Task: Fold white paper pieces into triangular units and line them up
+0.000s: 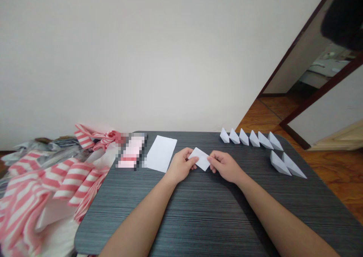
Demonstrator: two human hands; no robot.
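Between my two hands is a small folded piece of white paper (202, 161), raised over the dark table. My left hand (183, 165) pinches its left corner, thumb on top. At the right corner my right hand (222, 165) grips it between thumb and curled fingers. A flat stack or sheet of white paper (161, 153) lies on the table just beyond and left of my left hand. Several folded white paper boats (254, 139) stand in a row at the back right, with two more paper boats (280, 164) in front of them.
The dark wood-grain table (204, 219) stands against a pale wall (159, 60). A blurred pink and white item (131, 151) lies at its back left. Red-and-white striped cloth (42, 185) is heaped beside the left edge. A doorway and wooden floor (261, 111) show at the right.
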